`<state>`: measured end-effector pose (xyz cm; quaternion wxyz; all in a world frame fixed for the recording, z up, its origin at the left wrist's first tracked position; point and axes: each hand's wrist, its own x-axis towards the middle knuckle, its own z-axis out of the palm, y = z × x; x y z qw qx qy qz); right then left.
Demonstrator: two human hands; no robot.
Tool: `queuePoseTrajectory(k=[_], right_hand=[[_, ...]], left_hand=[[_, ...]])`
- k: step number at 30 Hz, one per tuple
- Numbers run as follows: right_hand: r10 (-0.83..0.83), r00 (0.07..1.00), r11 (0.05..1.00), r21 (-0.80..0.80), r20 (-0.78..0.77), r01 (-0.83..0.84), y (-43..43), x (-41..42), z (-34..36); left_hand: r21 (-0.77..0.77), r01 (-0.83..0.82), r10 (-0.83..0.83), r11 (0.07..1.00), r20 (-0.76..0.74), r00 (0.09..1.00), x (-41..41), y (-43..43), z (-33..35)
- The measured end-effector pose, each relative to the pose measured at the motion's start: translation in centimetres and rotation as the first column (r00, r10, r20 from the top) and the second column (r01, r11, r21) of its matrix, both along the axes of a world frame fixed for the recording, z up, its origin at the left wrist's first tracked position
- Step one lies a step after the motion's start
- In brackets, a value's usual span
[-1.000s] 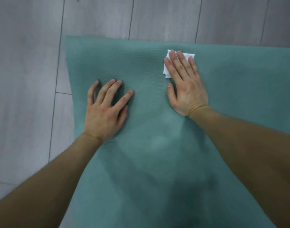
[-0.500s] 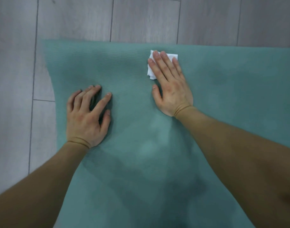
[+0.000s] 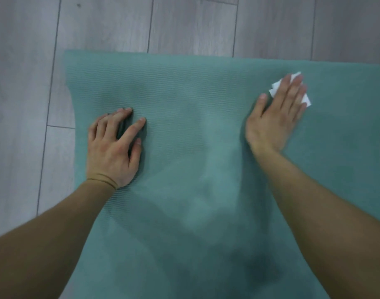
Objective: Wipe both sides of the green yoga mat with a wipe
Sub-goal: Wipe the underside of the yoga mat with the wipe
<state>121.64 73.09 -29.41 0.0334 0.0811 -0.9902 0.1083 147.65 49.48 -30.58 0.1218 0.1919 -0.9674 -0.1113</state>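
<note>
Now the right hand has slid the white wipe from the middle of the green yoga mat out toward its right side, staying close to the far edge. Its fingers lie straight and close together, pressed flat on the wipe, which shows only as white corners on either side of them. The hand looks slightly blurred, which suggests the stroke is under way.

The left hand has stayed where it was, near the mat's left edge. Its fingers are spread apart and a little bent, the tips pushing into the mat and holding nothing. It appears to be pinning the mat so the sweep does not drag it.

The mat lies flat on the grey plank floor, ribbed face up, and runs out of view to the right and toward the person. The sweep means a strip along the far edge of this face has probably been covered. The rest of this face likely remains, and the underside has not yet been turned up.

No container shows in the view, neither a wipe packet nor a bin.
</note>
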Motion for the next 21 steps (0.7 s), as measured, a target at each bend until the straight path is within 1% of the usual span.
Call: queuePoseTrajectory(k=[1, 2, 3, 4, 5, 6, 7, 8, 9, 10, 11, 12, 13, 14, 15, 17, 19, 21], right_hand=[[-0.100, 0.995, 0.995, -0.021, 0.001, 0.100, -0.6, 0.0, 0.2], [-0.138, 0.990, 0.990, -0.031, -0.003, 0.137, -2.3, 0.6, 0.4], [-0.083, 0.997, 0.996, -0.027, -0.007, 0.082, -4.6, 1.6, 0.5], [0.074, 0.997, 0.997, -0.017, -0.006, -0.074, -7.2, 2.8, 0.6], [0.311, 0.950, 0.950, -0.010, 0.002, -0.311, -10.0, 4.3, 0.7], [0.562, 0.827, 0.827, -0.004, 0.005, -0.562, -12.4, 5.7, 0.8], [0.753, 0.657, 0.657, -0.004, -0.003, -0.753, -14.0, 6.5, 0.9], [0.859, 0.511, 0.511, 0.009, -0.028, -0.860, -14.5, 6.4, 0.9], [0.890, 0.453, 0.455, 0.036, -0.047, -0.890, -14.0, 5.6, 0.6], [0.862, 0.506, 0.508, 0.058, -0.044, -0.860, -12.5, 4.6, 0.4], [0.767, 0.640, 0.641, 0.065, -0.034, -0.765, -10.3, 3.5, 0.1], [0.608, 0.793, 0.794, 0.044, -0.044, -0.607, -8.0, 2.5, -0.2], [0.434, 0.899, 0.901, 0.003, -0.059, -0.434, -6.1, 1.7, -0.2], [0.302, 0.951, 0.952, -0.031, -0.063, -0.304, -5.2, 1.3, -0.1], [0.232, 0.971, 0.971, -0.045, -0.060, -0.235, -5.3, 1.3, -0.1], [0.223, 0.974, 0.974, -0.036, -0.044, -0.225, -6.4, 1.9, 0.1], [0.281, 0.959, 0.959, -0.020, -0.021, -0.282, -6.5, 1.9, 0.0], [0.396, 0.918, 0.918, 0.001, 0.000, -0.396, -6.0, 1.6, -0.1]], left_hand=[[0.004, 0.002, -0.002, 1.000, 0.004, 1.000, 0.0, 0.0, 0.0], [0.007, 0.005, -0.005, 1.000, 0.012, 1.000, 0.0, 0.0, 0.1], [0.012, 0.006, -0.006, 1.000, 0.019, 1.000, 0.0, 0.1, 0.1], [0.019, 0.006, -0.006, 1.000, 0.020, 1.000, 0.0, 0.3, 0.1], [0.021, 0.007, -0.007, 1.000, 0.016, 1.000, -0.1, 0.2, 0.1], [0.018, 0.011, -0.011, 1.000, 0.015, 1.000, -0.2, 0.1, 0.2], [0.010, 0.017, -0.017, 1.000, 0.017, 1.000, -0.2, -0.2, 0.3], [-0.003, 0.019, -0.018, 1.000, 0.023, 1.000, -0.1, -0.5, 0.4], [-0.012, 0.015, -0.015, 1.000, 0.029, 0.999, -0.1, -0.8, 0.4], [-0.011, 0.013, -0.013, 1.000, 0.033, 0.999, -0.1, -0.7, 0.3], [-0.007, 0.011, -0.011, 1.000, 0.036, 0.999, -0.1, -0.3, 0.3], [-0.001, 0.008, -0.008, 1.000, 0.036, 0.999, -0.1, 0.0, 0.3], [0.006, 0.007, -0.007, 1.000, 0.033, 0.999, -0.2, 0.2, 0.2], [0.012, 0.006, -0.006, 1.000, 0.035, 0.999, -0.3, 0.2, 0.3], [0.012, 0.006, -0.006, 1.000, 0.043, 0.999, -0.3, 0.1, 0.3], [0.011, 0.004, -0.004, 1.000, 0.054, 0.999, -0.2, 0.0, 0.4], [0.013, 0.004, -0.005, 1.000, 0.052, 0.999, -0.1, 0.1, 0.4], [0.018, 0.000, -0.001, 1.000, 0.056, 0.998, -0.2, 0.1, 0.3]])
